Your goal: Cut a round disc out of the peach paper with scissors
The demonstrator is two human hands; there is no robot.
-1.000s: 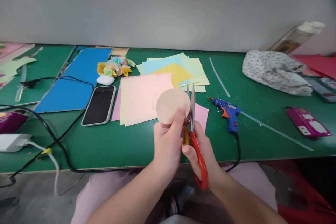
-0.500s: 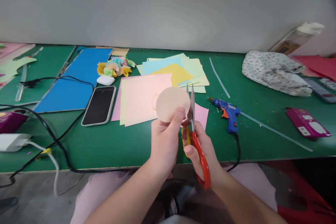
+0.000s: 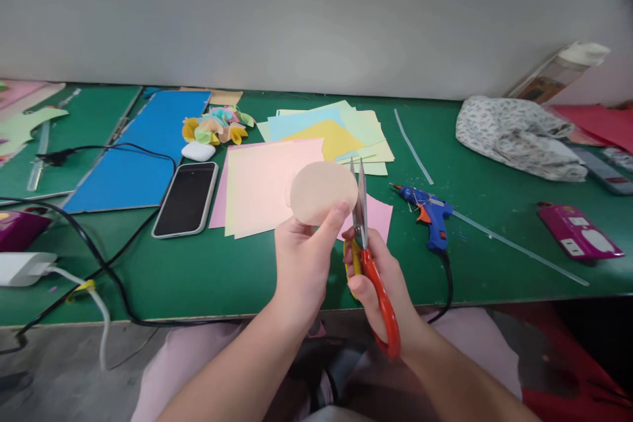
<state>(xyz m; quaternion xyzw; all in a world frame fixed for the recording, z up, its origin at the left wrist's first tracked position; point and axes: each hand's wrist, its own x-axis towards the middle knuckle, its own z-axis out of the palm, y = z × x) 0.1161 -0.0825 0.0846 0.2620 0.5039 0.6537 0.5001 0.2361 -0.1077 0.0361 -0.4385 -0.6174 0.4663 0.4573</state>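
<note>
My left hand (image 3: 301,264) pinches a peach paper disc (image 3: 321,192) by its lower edge and holds it up over the front of the green table (image 3: 212,277). My right hand (image 3: 383,277) grips orange-handled scissors (image 3: 368,257), blades pointing up and nearly closed, right beside the disc's right edge. Behind the disc lie pale pink and yellow paper sheets (image 3: 262,181) and a fan of pastel sheets (image 3: 336,128).
A phone (image 3: 186,198), a white earbud case (image 3: 198,151), paper flowers (image 3: 216,125) and a blue board (image 3: 141,148) lie left. A blue glue gun (image 3: 430,211) with glue sticks, a cloth bundle (image 3: 517,135) and a magenta packet (image 3: 578,231) lie right. Black cables cross the left front.
My left hand has turned the disc slightly and shifted it a little left and up. The scissors have stayed beside its right edge, the blades a bit closer together.
</note>
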